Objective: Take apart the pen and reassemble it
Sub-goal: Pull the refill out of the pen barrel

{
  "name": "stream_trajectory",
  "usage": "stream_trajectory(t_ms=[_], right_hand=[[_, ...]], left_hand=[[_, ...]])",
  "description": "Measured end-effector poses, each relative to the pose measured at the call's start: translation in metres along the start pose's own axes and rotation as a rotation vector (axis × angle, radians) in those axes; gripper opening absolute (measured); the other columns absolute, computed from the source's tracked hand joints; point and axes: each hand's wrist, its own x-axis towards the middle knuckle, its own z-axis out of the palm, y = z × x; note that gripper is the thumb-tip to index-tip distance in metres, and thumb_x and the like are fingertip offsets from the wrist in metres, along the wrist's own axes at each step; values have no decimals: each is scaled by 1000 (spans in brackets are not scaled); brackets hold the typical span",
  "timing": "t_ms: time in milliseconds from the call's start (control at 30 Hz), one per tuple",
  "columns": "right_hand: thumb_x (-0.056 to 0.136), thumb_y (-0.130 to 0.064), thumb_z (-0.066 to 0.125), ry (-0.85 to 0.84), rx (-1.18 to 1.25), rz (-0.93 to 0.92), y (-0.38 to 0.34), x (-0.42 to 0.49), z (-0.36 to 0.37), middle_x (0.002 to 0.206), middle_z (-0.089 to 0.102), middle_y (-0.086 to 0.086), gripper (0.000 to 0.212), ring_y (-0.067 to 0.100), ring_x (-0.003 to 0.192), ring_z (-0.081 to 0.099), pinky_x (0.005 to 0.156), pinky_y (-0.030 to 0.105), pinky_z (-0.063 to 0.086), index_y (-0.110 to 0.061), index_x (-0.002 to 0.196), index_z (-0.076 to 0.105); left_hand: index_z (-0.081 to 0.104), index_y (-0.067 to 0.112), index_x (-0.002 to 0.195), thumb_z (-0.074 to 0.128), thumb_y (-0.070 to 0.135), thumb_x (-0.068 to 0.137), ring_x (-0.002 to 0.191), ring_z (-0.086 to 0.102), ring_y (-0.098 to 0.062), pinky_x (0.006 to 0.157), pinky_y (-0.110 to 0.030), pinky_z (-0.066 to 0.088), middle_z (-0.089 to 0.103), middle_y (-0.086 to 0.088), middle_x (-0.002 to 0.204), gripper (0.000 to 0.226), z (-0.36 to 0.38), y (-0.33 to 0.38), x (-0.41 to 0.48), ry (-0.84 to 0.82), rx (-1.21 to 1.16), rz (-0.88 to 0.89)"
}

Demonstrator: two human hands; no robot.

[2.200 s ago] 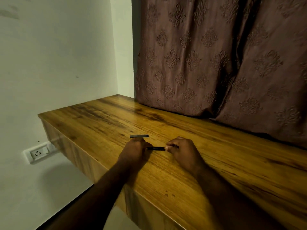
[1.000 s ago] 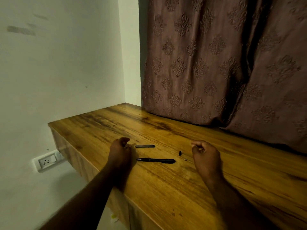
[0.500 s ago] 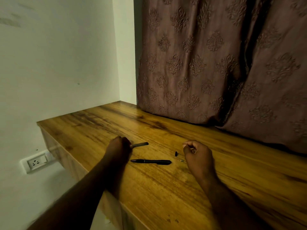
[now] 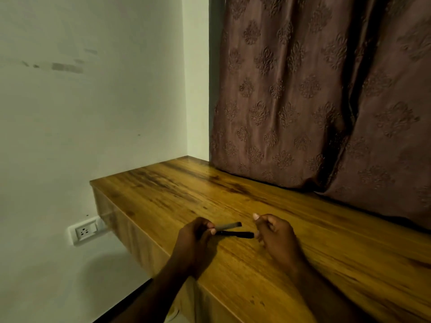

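On the wooden desk [image 4: 314, 264] lies the black pen body [image 4: 235, 234], pointing left to right between my hands. My left hand [image 4: 193, 238] pinches one end of the grey pen tube [image 4: 228, 226], which sticks out to the right just above the black body. My right hand [image 4: 275, 234] hovers at the black body's right end with its thumb raised and fingers loosely curled and apart; one fingertip touches that end. Any small loose pen parts are hidden under my right hand.
The desk's front edge runs diagonally just below my left wrist, with the floor beyond it. A brown patterned curtain [image 4: 314, 101] hangs along the back of the desk. A white wall with a socket [image 4: 85, 230] is on the left.
My left hand has lifted the grey tube off the desk and brought it over the black body. My right hand has moved left to the black body's end, and its thumb has come away from its fingers.
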Motion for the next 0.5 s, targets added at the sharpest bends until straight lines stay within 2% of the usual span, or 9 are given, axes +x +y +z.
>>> stream_trajectory(t_ms=[100, 167, 233, 333, 433, 500], right_hand=[[94, -31, 56, -98, 72, 57, -6, -19, 5, 60, 63, 4, 31, 12, 51, 52, 46, 20, 41, -6, 79, 66], [94, -23, 57, -113, 61, 70, -4, -26, 0, 61, 62, 5, 24, 11, 51, 52, 46, 18, 41, -6, 81, 67], [93, -19, 59, -114, 69, 80, -1, -31, -8, 63, 63, 4, 18, 7, 50, 51, 46, 16, 40, -7, 83, 68], [88, -11, 66, -122, 85, 89, 1, -35, -15, 70, 66, 3, 4, -1, 49, 53, 46, 13, 40, -9, 90, 69], [85, -9, 69, -136, 69, 101, 3, -35, -15, 72, 66, 4, 7, 3, 51, 55, 47, 16, 42, -9, 92, 68], [85, -10, 69, -151, 127, 137, 4, -32, -17, 69, 65, 9, 7, 9, 52, 55, 49, 21, 44, -7, 92, 68]], left_hand=[[59, 17, 75, 63, -2, 86, 57, 56, 1, 56, -16, 46, 64, 8, 60, 23, 17, 14, -19, -82, -22, 3], [60, 18, 75, 65, 1, 86, 60, 58, 0, 59, -17, 48, 65, 7, 65, 21, 25, 18, -26, -154, 3, -6], [62, 17, 78, 67, 7, 85, 63, 61, -5, 61, -22, 50, 67, 4, 69, 13, 27, 22, -28, -211, 16, -30], [66, 12, 81, 72, 19, 83, 60, 61, -15, 55, -30, 49, 67, -4, 67, 9, 32, 25, -28, -319, -36, -75], [72, 14, 83, 73, 36, 80, 70, 66, -28, 62, -46, 52, 72, -14, 78, 23, 45, 26, -28, -397, -11, -42], [73, 16, 82, 69, 36, 83, 68, 63, -22, 60, -49, 49, 72, -14, 76, 20, 51, 23, -26, -382, 9, -4]])
